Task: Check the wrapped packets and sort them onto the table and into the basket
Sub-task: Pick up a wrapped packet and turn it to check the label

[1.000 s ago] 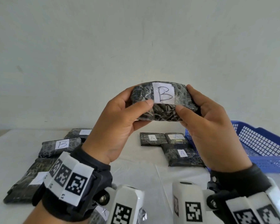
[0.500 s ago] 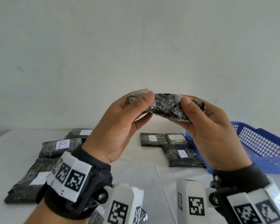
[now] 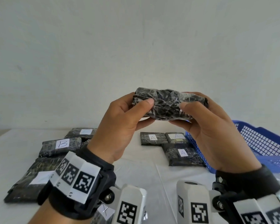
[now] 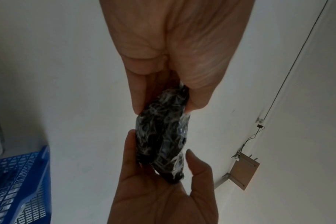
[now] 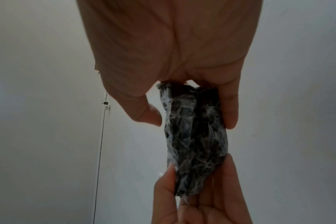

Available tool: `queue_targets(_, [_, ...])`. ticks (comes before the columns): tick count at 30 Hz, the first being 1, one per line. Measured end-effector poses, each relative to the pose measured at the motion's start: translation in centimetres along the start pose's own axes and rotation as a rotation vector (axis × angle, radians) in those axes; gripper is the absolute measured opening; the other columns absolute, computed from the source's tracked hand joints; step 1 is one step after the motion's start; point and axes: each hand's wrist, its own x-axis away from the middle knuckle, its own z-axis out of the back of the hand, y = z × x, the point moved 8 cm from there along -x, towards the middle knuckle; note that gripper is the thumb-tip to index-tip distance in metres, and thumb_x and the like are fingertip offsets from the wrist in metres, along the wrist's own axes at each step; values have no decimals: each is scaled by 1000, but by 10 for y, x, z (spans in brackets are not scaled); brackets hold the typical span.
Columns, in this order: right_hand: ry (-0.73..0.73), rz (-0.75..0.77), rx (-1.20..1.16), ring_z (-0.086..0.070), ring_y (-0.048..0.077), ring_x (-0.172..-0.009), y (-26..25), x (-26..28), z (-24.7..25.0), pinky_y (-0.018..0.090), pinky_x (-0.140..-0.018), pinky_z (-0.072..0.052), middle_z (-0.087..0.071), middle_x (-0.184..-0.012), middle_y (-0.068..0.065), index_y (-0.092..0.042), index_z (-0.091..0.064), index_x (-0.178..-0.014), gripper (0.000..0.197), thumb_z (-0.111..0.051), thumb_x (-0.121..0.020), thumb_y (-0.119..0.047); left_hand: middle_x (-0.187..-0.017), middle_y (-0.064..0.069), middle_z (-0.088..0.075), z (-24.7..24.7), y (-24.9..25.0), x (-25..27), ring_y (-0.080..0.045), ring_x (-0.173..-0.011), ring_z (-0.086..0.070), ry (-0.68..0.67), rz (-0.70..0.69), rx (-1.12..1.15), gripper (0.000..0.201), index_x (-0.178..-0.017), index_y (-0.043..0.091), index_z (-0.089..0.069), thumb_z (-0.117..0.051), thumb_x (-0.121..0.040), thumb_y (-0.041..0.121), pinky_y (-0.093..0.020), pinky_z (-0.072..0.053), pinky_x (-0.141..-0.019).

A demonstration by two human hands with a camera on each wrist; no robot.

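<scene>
Head view: I see left hand and right hand fingers curled, pinching one black wrapped packet above bench.

Bare sorting room: plain white wall, cloth-covered table, blue basket.

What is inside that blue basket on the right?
The blue basket shows only its own mesh wall and floor; no packet is visible inside. The right hand, gripping the held packet with the left hand, covers its near left corner, so that part stays unknown.
</scene>
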Motion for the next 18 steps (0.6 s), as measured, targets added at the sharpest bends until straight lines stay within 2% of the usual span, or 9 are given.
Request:
queue_targets(3, [35, 4, 105, -77, 27, -104, 0, 1, 2, 45, -96, -61, -79, -104, 15, -7, -71, -103, 12, -67, -95, -15, -101, -5, -79, -4, -2, 1, -17, -99, -75, -9, 11, -28, 13, -98, 16, -76, -75, -88, 24, -39, -62, -89])
queue_targets(6, [68, 2, 138, -74, 38, -105, 2, 1, 1, 51, -95, -61, -75, -104, 21, -9, -71, -101, 8, -65, -96, -11, -105, -7, -78, -3, -5, 2, -19, -101, -75, 6, 24, -32, 21, -107, 14, -72, -68, -87, 20, -40, -62, -89])
queue_targets(8, [63, 4, 130, -72, 40, -106, 2, 2, -2, 58, -100, -57, -75, -106, 21, -12, -71, -106, 20, -71, -88, -22, -110, -12, -76, -2, -3, 2, -23, -102, -75, 32, 10, -31, 16, -111, 13, -69, -68, -95, 9, -41, -62, -89])
queue_targets(9, [59, 1, 117, -73, 37, -107, 2, 2, -4, 58, -102, -55, -76, -107, 17, -14, -70, -109, 29, -73, -83, -27, -110, -12, -76, -2, -2, 2, -23, -101, -75, 30, 8, -22, 16, -111, 11, -69, -65, -97, 5, -41, -62, -90])
queue_targets(11, [70, 9, 122, -73, 33, -109, 1, 2, -4, 58, -103, -55, -77, -111, 14, -14, -70, -113, 36, -74, -80, -28, -106, -9, -77, -3, 0, 2, -20, -99, -75, 3, -2, -24, 17, -112, 11, -68, -69, -95, 8, -40, -62, -90])
queue_targets(13, [88, 25, 146, -74, 34, -108, -1, 3, -3, 59, -101, -56, -77, -110, 15, -13, -70, -114, 36, -73, -80, -25, -105, -6, -76, -4, 1, 3, -19, -99, -74, -23, -10, -44, 25, -113, 12, -68, -70, -88, 17, -40, -62, -90])
queue_targets(15, [90, 31, 131, -74, 33, -107, -2, 4, -4, 57, -99, -57, -78, -110, 14, -12, -68, -116, 39, -73, -80, -24, -103, -5, -77, -4, 4, 4, -19, -99, -75, -16, -24, -67, 22, -111, 13, -68, -73, -90, 14, -41, -62, -91])
queue_targets(18, [73, 22, 68, -77, 27, -102, -4, 7, -7, 45, -95, -61, -79, -106, 11, -13, -60, -122, 44, -82, -85, -19, -104, -6, -77, -5, 7, 5, -22, -100, -75, -7, -61, -98, 16, -110, 13, -68, -70, -95, 10, -42, -62, -91])
